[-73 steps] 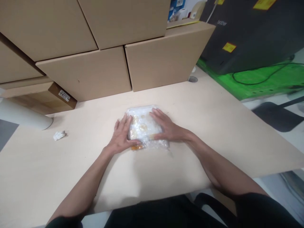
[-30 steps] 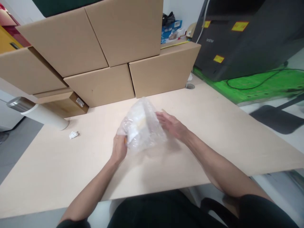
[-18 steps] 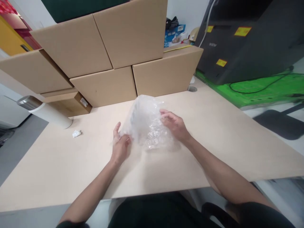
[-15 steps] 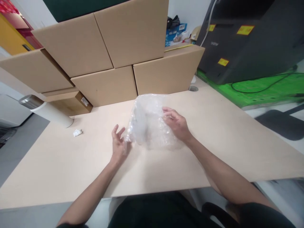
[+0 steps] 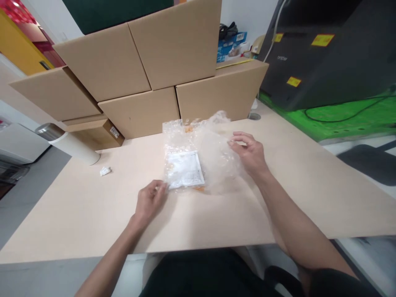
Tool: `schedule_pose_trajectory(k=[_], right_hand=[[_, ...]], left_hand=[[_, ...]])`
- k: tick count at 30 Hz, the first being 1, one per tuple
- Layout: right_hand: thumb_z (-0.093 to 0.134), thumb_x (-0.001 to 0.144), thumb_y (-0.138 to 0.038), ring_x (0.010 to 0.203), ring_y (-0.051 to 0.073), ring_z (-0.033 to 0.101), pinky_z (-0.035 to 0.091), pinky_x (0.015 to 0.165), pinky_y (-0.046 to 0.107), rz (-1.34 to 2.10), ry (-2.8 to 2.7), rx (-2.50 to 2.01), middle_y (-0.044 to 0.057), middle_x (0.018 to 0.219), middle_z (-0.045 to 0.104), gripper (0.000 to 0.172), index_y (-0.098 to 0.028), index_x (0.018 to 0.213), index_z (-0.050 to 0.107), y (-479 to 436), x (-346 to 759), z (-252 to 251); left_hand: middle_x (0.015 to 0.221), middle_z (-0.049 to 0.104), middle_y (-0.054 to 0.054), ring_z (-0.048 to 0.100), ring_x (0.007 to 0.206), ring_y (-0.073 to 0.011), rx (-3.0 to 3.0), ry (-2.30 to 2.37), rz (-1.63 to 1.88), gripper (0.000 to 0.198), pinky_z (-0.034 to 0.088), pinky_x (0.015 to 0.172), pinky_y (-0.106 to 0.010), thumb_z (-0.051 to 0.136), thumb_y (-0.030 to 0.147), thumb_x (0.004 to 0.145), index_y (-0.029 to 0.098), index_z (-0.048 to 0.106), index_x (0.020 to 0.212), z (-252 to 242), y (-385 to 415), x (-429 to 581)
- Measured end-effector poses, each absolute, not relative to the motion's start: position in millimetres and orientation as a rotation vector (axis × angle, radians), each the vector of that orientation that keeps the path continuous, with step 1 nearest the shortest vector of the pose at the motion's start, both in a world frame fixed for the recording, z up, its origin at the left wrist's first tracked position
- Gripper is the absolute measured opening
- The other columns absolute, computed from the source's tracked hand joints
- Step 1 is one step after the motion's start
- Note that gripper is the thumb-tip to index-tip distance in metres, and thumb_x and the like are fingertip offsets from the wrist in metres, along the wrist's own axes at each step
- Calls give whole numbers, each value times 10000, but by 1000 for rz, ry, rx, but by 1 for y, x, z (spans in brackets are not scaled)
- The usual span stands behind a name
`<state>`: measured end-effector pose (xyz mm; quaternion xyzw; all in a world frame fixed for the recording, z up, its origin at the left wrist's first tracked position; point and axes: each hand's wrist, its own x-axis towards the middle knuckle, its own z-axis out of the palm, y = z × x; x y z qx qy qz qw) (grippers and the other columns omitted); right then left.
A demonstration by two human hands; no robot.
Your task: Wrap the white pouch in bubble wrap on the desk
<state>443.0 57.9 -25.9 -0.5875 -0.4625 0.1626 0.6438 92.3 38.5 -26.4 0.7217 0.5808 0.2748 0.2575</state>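
Observation:
Clear bubble wrap (image 5: 216, 156) lies partly spread on the table, its right part raised and crumpled. On or under its left part rests a flat, silvery-white packet (image 5: 185, 169) with small print; I cannot tell which. Small orange patches show near the wrap's far and near edges. My left hand (image 5: 150, 200) is closed in a pinch at the wrap's near left corner, beside the packet. With thumb and fingers together, my right hand (image 5: 249, 152) grips the wrap's right side.
Cardboard boxes (image 5: 139, 111) are stacked along the back of the pale wooden table (image 5: 77, 214). A white tumbler (image 5: 74, 146) with a metal top stands at the left, near a crumpled white scrap (image 5: 105, 170). At the right is a large dark machine (image 5: 309, 66) on a green surface.
The bubble wrap has been opened out to the right, and the packet now shows. My right hand moved right; my left hand came nearer me and closed at the wrap's corner.

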Motion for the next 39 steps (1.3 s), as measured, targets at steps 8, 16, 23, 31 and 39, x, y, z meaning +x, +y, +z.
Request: schedule_pose_trajectory(k=[8,16,23,31,39], right_hand=[[707,630,-262,563,133,499,399,569,274,770,-926,-1713,-30,582,573,84,-204,648,650,62,483,-28],[678,638,-267,562,135,496,375,542,261,751,-1015,-1862,-32,559,575,64,-208,623,657,65,491,-39],[681,584,-264,548,144,492,375,535,277,714,-997,-1853,-22,538,581,69,-202,599,656,71,494,-56],[674,599,-233,576,157,498,374,564,288,724,-1005,-1859,-22,549,580,33,-210,596,650,70,494,-56],[678,662,-236,567,156,497,386,563,310,669,-1079,-1928,26,586,611,48,-189,652,673,69,498,-62]], left_hand=[[594,650,6,575,444,-140,1274,1526,904,345,472,516,-262,573,532,884,189,571,845,-38,6,68],[581,675,-18,644,515,-136,1438,1134,-10,485,538,658,-284,471,563,972,182,724,810,19,-35,25],[739,706,-47,684,573,-159,1522,1271,404,410,520,520,-254,577,559,904,163,671,848,0,30,88],[494,590,31,531,363,-103,1403,1380,475,292,401,378,-208,714,371,811,185,532,679,-38,79,131],[463,566,29,501,365,-85,1287,1432,592,320,388,368,-195,702,407,767,186,509,639,-25,66,61]])
